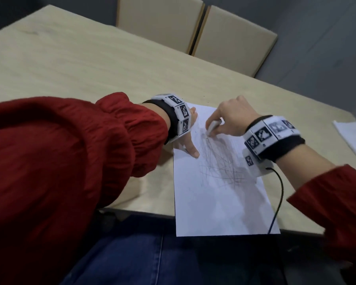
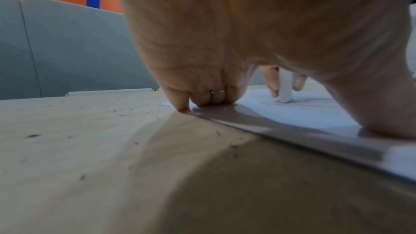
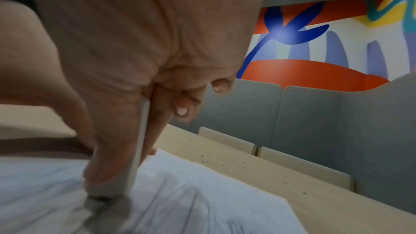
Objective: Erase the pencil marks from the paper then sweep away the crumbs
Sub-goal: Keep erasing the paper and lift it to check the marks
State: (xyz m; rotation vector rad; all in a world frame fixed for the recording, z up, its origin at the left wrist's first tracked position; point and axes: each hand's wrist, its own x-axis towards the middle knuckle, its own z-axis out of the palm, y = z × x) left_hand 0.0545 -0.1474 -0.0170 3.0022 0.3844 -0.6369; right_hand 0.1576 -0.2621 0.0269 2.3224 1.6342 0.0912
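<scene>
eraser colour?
White; the eraser in the right hand shows best in the left wrist view.

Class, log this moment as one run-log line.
stage: erasing | right hand: grips eraser on paper | left hand: presses paper | marks: remain

The right hand (image 3: 126,95) pinches a flat white rubber eraser (image 3: 137,150), its lower end pressed on the white paper sheet (image 3: 202,202). Dark crumbs (image 3: 202,157) dot the pale wooden counter (image 3: 292,184) beyond.
</scene>
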